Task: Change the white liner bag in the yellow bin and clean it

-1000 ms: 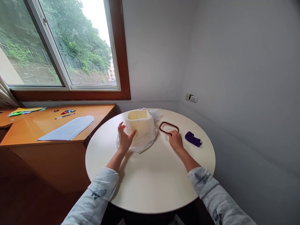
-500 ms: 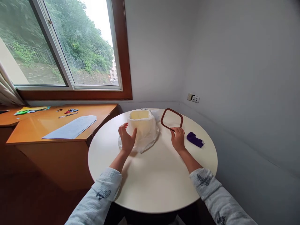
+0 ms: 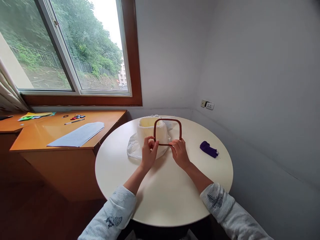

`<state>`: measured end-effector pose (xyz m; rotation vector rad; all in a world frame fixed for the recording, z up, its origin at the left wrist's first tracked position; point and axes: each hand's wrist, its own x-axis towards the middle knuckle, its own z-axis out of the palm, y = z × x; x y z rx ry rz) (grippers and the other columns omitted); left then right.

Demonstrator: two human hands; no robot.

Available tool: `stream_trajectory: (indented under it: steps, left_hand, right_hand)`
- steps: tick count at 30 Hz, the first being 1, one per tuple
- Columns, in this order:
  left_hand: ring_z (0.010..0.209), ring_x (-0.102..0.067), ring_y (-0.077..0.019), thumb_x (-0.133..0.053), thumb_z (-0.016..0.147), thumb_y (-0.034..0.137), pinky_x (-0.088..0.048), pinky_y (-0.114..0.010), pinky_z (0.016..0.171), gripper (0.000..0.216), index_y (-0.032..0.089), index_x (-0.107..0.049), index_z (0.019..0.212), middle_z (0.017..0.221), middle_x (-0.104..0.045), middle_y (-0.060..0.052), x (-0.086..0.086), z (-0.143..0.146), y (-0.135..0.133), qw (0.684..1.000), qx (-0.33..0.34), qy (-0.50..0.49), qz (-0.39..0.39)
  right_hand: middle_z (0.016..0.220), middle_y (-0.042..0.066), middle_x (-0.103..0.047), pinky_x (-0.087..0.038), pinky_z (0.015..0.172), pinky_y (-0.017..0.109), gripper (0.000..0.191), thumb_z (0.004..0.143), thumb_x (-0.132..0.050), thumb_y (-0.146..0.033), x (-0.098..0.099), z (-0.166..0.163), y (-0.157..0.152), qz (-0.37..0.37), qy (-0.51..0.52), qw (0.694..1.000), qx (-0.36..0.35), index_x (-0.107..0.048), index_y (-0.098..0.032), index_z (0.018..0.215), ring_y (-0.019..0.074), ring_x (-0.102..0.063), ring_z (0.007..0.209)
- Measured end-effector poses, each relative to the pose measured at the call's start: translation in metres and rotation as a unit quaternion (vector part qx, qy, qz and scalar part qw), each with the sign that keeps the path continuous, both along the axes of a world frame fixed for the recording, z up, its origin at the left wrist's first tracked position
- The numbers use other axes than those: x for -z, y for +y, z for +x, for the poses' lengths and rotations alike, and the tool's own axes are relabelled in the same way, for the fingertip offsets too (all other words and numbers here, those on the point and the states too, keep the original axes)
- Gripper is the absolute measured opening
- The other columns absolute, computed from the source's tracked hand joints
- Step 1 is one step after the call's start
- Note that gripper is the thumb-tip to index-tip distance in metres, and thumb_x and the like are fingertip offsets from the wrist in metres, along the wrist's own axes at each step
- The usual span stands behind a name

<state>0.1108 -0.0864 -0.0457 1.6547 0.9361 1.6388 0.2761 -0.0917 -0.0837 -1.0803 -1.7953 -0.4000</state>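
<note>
A brown rounded-rectangle frame stands upright above the round white table. My left hand grips its lower left corner and my right hand grips its lower edge on the right. Just behind the frame stands a pale yellow block wrapped in white cloth, with the cloth spilling onto the table around it. A small purple bundle of thread lies on the table to the right of my right hand.
An orange wooden desk adjoins the table on the left, bearing a pale blue paper sheet, a pen, coloured papers and small items. A window runs behind it. A wall socket sits on the grey wall at the right.
My right hand lifted the brown frame off the table and brought it left, in front of the wrapped block. My left hand left the cloth and took hold of the frame.
</note>
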Motion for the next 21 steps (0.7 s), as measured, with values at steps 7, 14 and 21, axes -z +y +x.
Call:
stream_trajectory:
  steps: [7,14,21]
  left_hand:
    - [0.049,-0.037,-0.0093,-0.054,0.082,0.041,-0.030,-0.022,0.050,0.022,0.020,-0.052,0.086,0.054,-0.037,0.007,0.001,-0.008,0.013,0.999,-0.017,-0.004,-0.040]
    - [0.057,-0.041,-0.0107,-0.050,0.084,0.038,-0.034,-0.023,0.056,0.021,0.018,-0.052,0.078,0.064,-0.047,0.002,0.005,-0.009,0.015,0.998,-0.046,0.048,-0.020]
    - [0.057,-0.042,-0.0116,-0.050,0.084,0.037,-0.033,-0.024,0.054,0.019,0.019,-0.052,0.081,0.063,-0.046,0.002,0.008,-0.011,0.016,0.997,-0.058,0.050,-0.011]
  right_hand:
    - [0.095,0.005,-0.060,-0.033,0.100,0.044,0.018,0.091,-0.040,-0.021,0.001,0.001,0.001,-0.004,-0.025,1.000,-0.012,-0.057,-0.023,0.097,0.0177,-0.053,0.095]
    - [0.112,0.008,-0.055,-0.030,0.100,0.044,0.020,0.088,-0.046,-0.025,-0.003,-0.001,-0.005,0.003,-0.036,0.999,0.023,-0.059,-0.025,0.104,0.0209,-0.049,0.108]
    - [0.117,0.010,-0.051,-0.030,0.098,0.043,0.030,0.087,-0.044,-0.032,-0.006,0.013,-0.002,-0.007,0.113,0.991,0.073,-0.048,-0.022,0.115,0.0228,-0.045,0.115]
